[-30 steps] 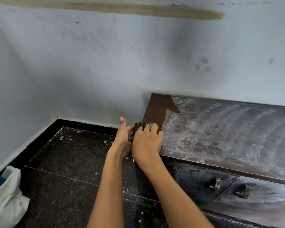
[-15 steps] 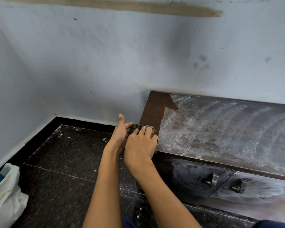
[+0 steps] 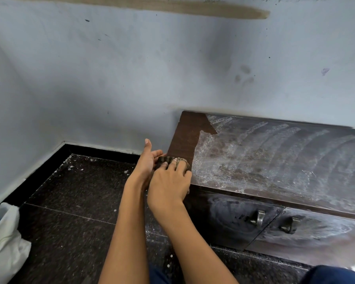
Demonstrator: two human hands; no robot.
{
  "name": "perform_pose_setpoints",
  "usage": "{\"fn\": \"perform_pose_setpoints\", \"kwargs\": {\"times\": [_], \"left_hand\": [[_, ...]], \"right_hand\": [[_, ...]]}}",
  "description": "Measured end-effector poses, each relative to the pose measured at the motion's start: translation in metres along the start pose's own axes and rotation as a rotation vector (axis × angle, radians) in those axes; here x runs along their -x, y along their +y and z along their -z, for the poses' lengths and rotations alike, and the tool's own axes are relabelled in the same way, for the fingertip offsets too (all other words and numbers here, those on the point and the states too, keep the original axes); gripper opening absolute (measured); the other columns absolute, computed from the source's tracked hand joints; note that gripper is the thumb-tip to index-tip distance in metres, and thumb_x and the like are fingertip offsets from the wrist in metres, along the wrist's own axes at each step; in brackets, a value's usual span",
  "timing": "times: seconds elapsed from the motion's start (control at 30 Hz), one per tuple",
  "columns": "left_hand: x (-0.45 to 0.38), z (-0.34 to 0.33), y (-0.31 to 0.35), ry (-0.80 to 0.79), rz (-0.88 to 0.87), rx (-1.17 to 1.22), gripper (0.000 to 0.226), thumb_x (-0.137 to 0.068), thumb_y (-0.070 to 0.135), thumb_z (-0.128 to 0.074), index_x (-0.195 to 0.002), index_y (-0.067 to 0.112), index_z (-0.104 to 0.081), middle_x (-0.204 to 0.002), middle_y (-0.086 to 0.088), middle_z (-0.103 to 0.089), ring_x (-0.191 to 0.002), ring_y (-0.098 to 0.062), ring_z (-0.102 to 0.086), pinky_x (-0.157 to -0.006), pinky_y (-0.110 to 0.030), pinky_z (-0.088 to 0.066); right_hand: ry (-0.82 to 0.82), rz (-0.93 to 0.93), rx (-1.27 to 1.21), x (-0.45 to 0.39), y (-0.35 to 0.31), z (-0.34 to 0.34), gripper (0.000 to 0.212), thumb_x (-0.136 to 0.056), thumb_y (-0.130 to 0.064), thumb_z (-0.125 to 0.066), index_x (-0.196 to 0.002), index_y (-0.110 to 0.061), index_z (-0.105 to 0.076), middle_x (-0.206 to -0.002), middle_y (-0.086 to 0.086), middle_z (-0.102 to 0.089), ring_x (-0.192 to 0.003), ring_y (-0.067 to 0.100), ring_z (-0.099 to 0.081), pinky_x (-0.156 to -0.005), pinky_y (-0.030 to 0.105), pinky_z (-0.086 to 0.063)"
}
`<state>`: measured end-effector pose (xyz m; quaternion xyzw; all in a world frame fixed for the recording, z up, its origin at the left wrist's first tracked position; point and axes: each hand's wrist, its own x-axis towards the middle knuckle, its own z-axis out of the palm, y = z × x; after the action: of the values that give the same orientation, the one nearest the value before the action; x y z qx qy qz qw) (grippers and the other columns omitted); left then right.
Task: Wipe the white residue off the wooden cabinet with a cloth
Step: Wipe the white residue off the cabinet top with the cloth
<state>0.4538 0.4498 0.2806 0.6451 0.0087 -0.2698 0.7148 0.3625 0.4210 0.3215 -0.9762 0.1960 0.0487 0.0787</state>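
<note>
- Two hands at the cabinet's near left corner. Right hand [image 3: 168,184] lies over the cloth [image 3: 172,160], fingers spread and bent down over it, pressing it to the wood; fingertips [image 3: 175,160] sit on the fabric's top edge.
- Left hand [image 3: 147,160] is just beside the right, at the cabinet's left edge. Thumb points straight up, fingers reach rightward and touch the cloth's left end. Whether they curl under it or only steady it: cannot tell, the right hand covers that side.
- Cloth: dark, ribbed or striped, bunched small; only a strip shows between the two hands. It sits on the top's front left corner, at the edge.
- Wooden cabinet [image 3: 275,160]: low, against the wall, two drawers with metal handles [image 3: 258,218] on the front.
- Done so far, judged from the surface: one narrow strip along the left end [image 3: 188,136] shows bare dark brown wood, widening to a wedge at the back.
- Left to do: nearly all of the top carries white residue [image 3: 223,156] in arced smears, heaviest near the clean strip. Drawer fronts are also filmed with white swirls.
- Estimate: early stage, a small fraction cleaned.
- Surroundings: dark speckled floor [image 3: 70,201] with white crumbs near the cabinet; white bag [image 3: 2,242] at lower left; scuffed pale wall [image 3: 131,78].
</note>
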Motion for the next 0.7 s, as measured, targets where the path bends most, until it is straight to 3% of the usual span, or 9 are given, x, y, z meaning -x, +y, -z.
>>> {"fn": "perform_pose_setpoints", "kwargs": {"times": [0.1,0.17,0.23,0.43,0.47,0.53,0.57,0.63,0.7], "left_hand": [[0.008,-0.001,-0.013,-0.179,-0.085,0.118,0.112,-0.084,0.078,-0.025,-0.141,-0.016,-0.007,-0.14,-0.043,-0.014,-0.118,-0.027,-0.048,-0.114,-0.034,-0.022],[0.003,-0.001,-0.003,-0.055,0.002,0.095,0.099,-0.085,0.075,-0.026,-0.142,-0.006,-0.026,-0.139,-0.034,-0.036,-0.115,-0.028,-0.051,-0.114,-0.045,-0.027],[-0.006,-0.001,0.002,0.068,0.029,-0.03,0.085,-0.09,0.068,-0.018,-0.138,0.003,-0.04,-0.139,-0.016,-0.048,-0.122,-0.027,-0.049,-0.11,-0.045,-0.033],[0.002,-0.015,0.005,0.081,0.003,-0.196,0.079,-0.094,0.061,-0.01,-0.142,0.005,-0.036,-0.147,-0.01,-0.039,-0.132,-0.024,-0.04,-0.112,-0.034,-0.028],[0.004,-0.018,0.007,0.082,-0.015,-0.231,0.077,-0.095,0.06,-0.009,-0.141,0.005,-0.037,-0.144,-0.006,-0.042,-0.127,-0.02,-0.045,-0.108,-0.027,-0.032],[0.01,-0.026,0.009,0.074,-0.026,-0.28,0.074,-0.097,0.055,-0.008,-0.137,0.002,-0.042,-0.127,0.0,-0.05,-0.102,-0.012,-0.056,-0.084,-0.012,-0.042],[0.009,-0.026,0.006,0.075,-0.025,-0.283,0.074,-0.097,0.055,-0.008,-0.136,0.002,-0.044,-0.123,-0.003,-0.052,-0.1,-0.013,-0.056,-0.079,-0.014,-0.041],[0.006,-0.027,0.003,0.064,-0.039,-0.288,0.075,-0.096,0.056,-0.008,-0.136,0.003,-0.044,-0.13,-0.008,-0.051,-0.118,-0.02,-0.05,-0.088,-0.024,-0.033],[0.008,-0.026,0.004,0.071,-0.053,-0.286,0.076,-0.096,0.056,-0.008,-0.134,0.002,-0.046,-0.122,-0.008,-0.054,-0.109,-0.018,-0.054,-0.089,-0.026,-0.03]], "right_hand": [[-0.049,0.017,0.031,-0.004,-0.004,0.006,0.05,-0.101,-0.028,-0.032,-0.144,-0.002,-0.03,-0.151,0.017,-0.025,-0.136,0.033,-0.015,-0.102,0.042,-0.027],[-0.051,0.022,0.024,-0.002,-0.002,0.007,0.05,-0.101,-0.03,-0.032,-0.144,-0.003,-0.03,-0.152,0.015,-0.024,-0.137,0.032,-0.013,-0.103,0.042,-0.026],[-0.042,0.022,0.011,0.003,0.002,0.004,0.048,-0.101,-0.029,-0.032,-0.143,-0.005,-0.032,-0.151,0.015,-0.027,-0.136,0.032,-0.015,-0.103,0.042,-0.027],[0.045,0.057,-0.045,0.015,0.015,-0.012,0.051,-0.099,-0.025,-0.036,-0.147,-0.011,-0.025,-0.152,0.012,-0.025,-0.131,0.032,-0.021,-0.095,0.041,-0.028],[0.05,0.056,-0.048,0.015,0.021,-0.012,0.052,-0.099,-0.025,-0.038,-0.148,-0.013,-0.025,-0.153,0.01,-0.023,-0.131,0.032,-0.02,-0.096,0.042,-0.028],[0.055,0.023,-0.043,0.017,0.032,-0.011,0.053,-0.098,-0.024,-0.04,-0.148,-0.014,-0.025,-0.153,0.009,-0.023,-0.132,0.032,-0.019,-0.097,0.042,-0.028],[0.054,-0.001,-0.039,0.018,0.036,-0.01,0.053,-0.098,-0.024,-0.04,-0.147,-0.014,-0.025,-0.153,0.01,-0.024,-0.132,0.033,-0.019,-0.097,0.042,-0.028],[0.054,-0.033,-0.028,0.02,0.036,-0.009,0.052,-0.099,-0.022,-0.037,-0.147,-0.01,-0.024,-0.151,0.012,-0.026,-0.131,0.033,-0.02,-0.097,0.041,-0.028],[0.06,-0.022,-0.028,0.019,0.026,-0.009,0.05,-0.101,-0.02,-0.03,-0.148,-0.006,-0.021,-0.151,0.015,-0.024,-0.13,0.033,-0.021,-0.096,0.041,-0.028]]}}
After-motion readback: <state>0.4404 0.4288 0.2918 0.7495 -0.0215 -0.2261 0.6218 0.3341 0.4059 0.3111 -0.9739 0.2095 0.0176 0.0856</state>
